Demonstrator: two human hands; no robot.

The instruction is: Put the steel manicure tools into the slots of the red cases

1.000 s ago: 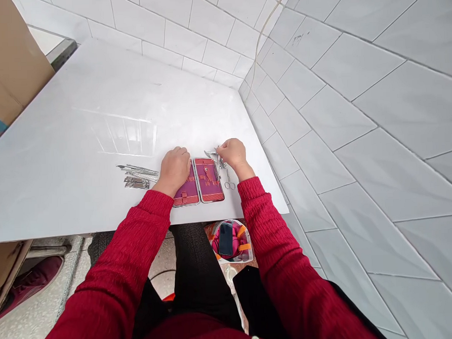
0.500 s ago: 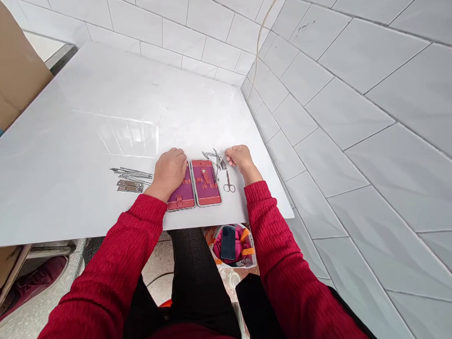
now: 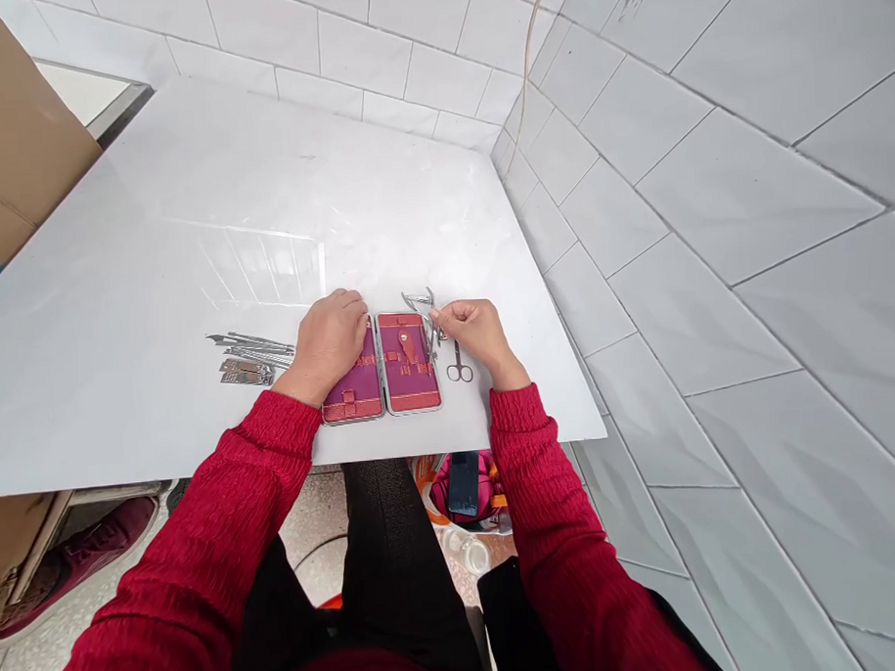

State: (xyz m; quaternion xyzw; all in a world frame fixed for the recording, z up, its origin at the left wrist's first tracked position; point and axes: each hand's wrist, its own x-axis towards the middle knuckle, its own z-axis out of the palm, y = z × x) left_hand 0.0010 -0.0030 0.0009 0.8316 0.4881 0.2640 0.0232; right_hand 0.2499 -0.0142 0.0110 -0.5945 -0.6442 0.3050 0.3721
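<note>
An open manicure case (image 3: 411,395) with purple lining and red elastic loops lies flat near the table's front edge. My left hand (image 3: 328,342) rests over its left half, fingers curled together at the upper part and covering some loops. To the right of the case, my right hand (image 3: 475,330) is closed in a pinch above several small metal tools; what its fingertips hold is hidden. Cuticle nippers (image 3: 419,299) lie just beyond those fingertips. Below the right hand are small scissors (image 3: 460,372), their blades partly covered.
Left of the case lie slim metal tools (image 3: 253,342) in a bundle and nail clippers (image 3: 244,370). A cardboard box (image 3: 26,135) stands at the far left. Tiled walls border the white table (image 3: 123,288) at back and right. Below sits a bag with a phone (image 3: 463,482).
My right hand has shifted slightly down and inward, its fingertips now over the metal tools beside the case. My left hand stays on the case. The view has tilted slightly.
</note>
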